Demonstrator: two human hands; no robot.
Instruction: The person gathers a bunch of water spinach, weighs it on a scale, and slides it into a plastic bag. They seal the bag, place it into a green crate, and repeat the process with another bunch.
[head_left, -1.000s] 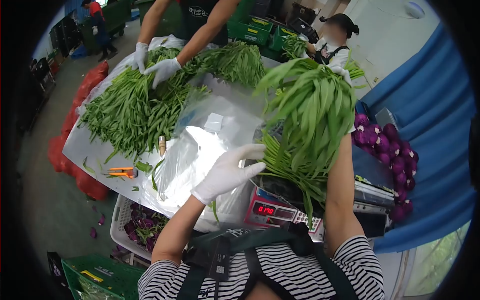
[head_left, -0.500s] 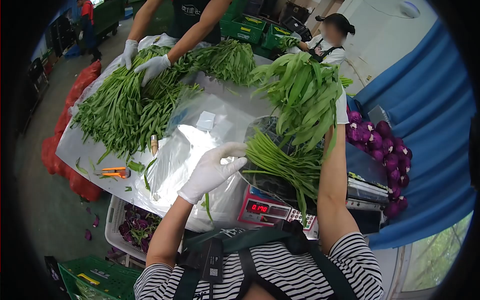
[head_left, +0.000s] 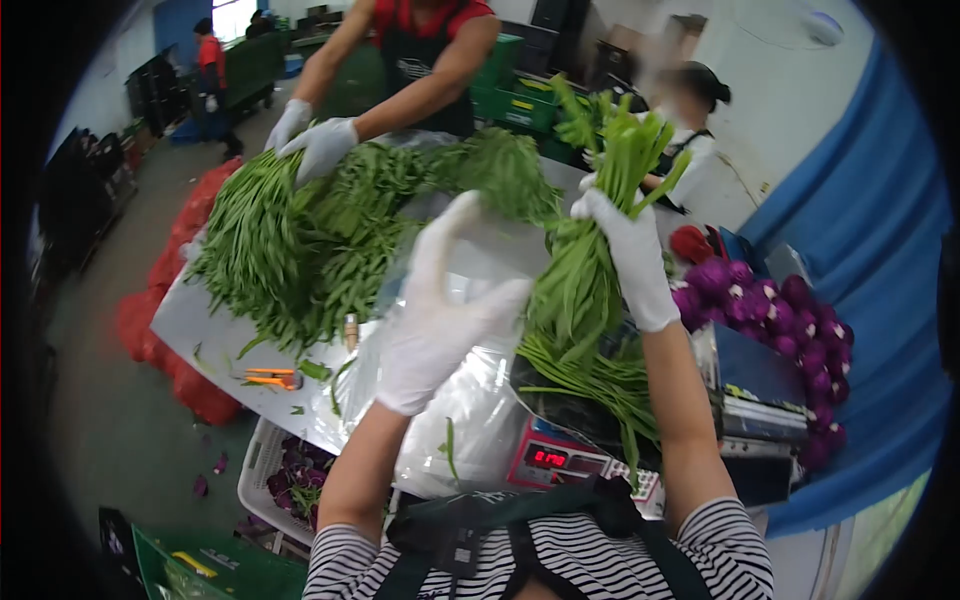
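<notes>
My right hand [head_left: 632, 250], in a white glove, grips a bunch of leafy greens [head_left: 575, 285], stems up and leaves hanging down. Its leaves hang over more greens [head_left: 590, 380] lying on the dark tray of the red and white scale [head_left: 550, 458], whose red display is lit. My left hand [head_left: 435, 320], also gloved, is raised over the clear plastic bags [head_left: 460, 430], fingers spread and holding nothing. Across the table a co-worker's gloved hands [head_left: 322, 150] hold a large bundle of greens [head_left: 258, 235] by the stem ends.
An orange cutter [head_left: 272, 378] and a wooden-handled tool [head_left: 351, 332] lie on the table [head_left: 215, 335]. Purple onions in nets [head_left: 770, 320] hang at the right. Red sacks [head_left: 165, 310] line the left side. A white basket [head_left: 262, 480] stands below. Another person [head_left: 690, 150] stands back right.
My right hand has turned the bunch stems up and shifted it left. My left hand has risen and opened wider. The co-worker's hands have drawn their bundle together. The whole view has shifted.
</notes>
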